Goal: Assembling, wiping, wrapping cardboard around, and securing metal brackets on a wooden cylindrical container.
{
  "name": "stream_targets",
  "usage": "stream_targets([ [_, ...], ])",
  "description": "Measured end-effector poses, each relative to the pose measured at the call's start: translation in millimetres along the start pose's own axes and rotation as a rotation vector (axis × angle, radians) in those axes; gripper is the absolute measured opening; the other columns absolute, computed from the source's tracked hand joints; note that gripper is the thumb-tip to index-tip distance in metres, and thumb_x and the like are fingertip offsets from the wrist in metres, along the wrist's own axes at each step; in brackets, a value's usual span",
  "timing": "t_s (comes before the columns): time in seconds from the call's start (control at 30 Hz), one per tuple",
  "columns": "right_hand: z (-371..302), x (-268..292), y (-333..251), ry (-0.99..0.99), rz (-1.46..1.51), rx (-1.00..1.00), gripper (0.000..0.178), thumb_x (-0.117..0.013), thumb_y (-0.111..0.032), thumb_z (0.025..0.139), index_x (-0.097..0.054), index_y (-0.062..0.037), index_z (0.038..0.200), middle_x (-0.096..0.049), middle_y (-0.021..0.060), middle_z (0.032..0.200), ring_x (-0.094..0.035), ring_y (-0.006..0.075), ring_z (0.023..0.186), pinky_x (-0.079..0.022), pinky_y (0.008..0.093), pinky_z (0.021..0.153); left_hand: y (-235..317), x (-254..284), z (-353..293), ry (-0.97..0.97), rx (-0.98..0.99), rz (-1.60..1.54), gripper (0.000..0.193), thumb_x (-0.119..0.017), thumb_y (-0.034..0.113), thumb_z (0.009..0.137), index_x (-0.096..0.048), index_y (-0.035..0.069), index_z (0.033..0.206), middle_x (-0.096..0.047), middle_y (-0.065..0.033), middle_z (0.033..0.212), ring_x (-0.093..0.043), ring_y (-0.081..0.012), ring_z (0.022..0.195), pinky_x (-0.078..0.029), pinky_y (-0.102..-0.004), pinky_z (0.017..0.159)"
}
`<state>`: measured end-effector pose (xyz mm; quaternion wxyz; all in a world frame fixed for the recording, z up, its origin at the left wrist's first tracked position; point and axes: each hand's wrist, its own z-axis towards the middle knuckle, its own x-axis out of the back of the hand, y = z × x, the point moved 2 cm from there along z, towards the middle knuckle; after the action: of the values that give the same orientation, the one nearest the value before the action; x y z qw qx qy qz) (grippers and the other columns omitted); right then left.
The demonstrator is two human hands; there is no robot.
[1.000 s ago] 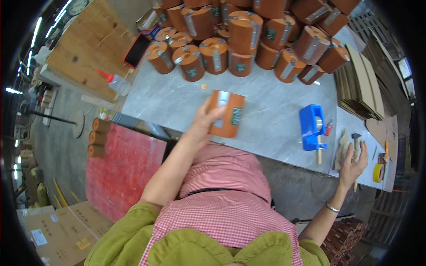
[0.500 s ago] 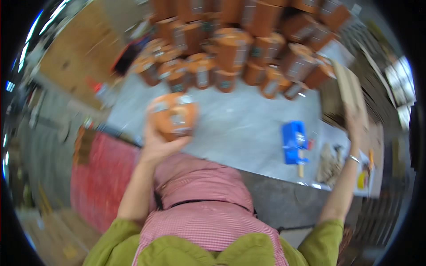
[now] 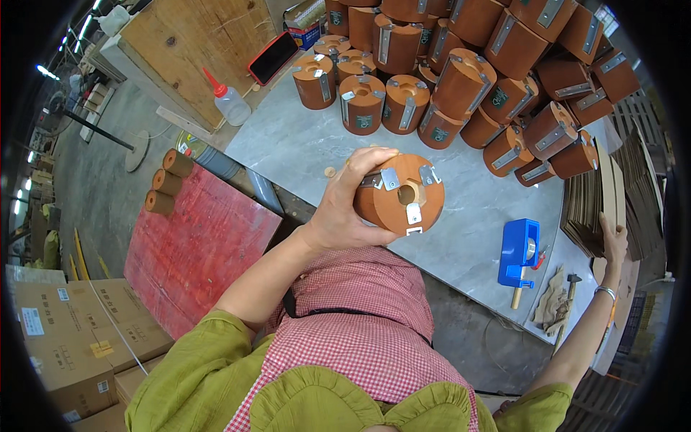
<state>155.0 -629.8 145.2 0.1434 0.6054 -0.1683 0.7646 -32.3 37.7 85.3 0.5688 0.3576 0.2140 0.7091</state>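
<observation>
My left hand is wrapped around a reddish-brown wooden cylinder, holding it above the table's near edge. Its top, turned up toward me, has a round hole in the middle and several small metal plates around it. Out to the right, my right hand grips the near end of a flat folded cardboard piece that stands on edge in a stack. Part of that hand's grip is hard to see.
Many similar cylinders stand piled along the table's far side. A blue tape dispenser, a hammer and a crumpled cloth lie at right. A phone, a red-capped bottle and a red board are at left.
My view has swung left and steadied. The cylinder in my left hand now sits farther right, over the table's near edge. My right hand stays at the cardboard.
</observation>
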Motion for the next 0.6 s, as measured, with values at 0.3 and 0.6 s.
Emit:
stream_targets([
  [0.3,-105,53,-9,0.608,0.175,0.081,0.077,-0.083,-0.053,0.086,-0.065,0.0059,0.132,-0.062,0.0236,0.139,-0.058,0.0362,0.132,-0.045,0.0423,0.112,-1,1,-10,0.081,-0.103,0.077,0.104,-0.099,0.015,0.056,-0.046,0.01,0.146,-0.06,-0.0161,0.14,-0.058,-0.0356,0.13,-0.048,-0.0468,0.109],
  [0.6,-424,29,-180,0.12,0.625,0.502,0.071,-0.087,-0.026,0.074,-0.058,0.0005,0.134,-0.051,0.0238,0.147,-0.049,0.0411,0.134,-0.041,0.0527,0.112,8,0,-17,0.089,-0.244,0.132,0.106,-0.103,0.023,0.055,-0.048,0.01,0.144,-0.06,-0.0195,0.141,-0.061,-0.0371,0.127,-0.049,-0.048,0.107],
])
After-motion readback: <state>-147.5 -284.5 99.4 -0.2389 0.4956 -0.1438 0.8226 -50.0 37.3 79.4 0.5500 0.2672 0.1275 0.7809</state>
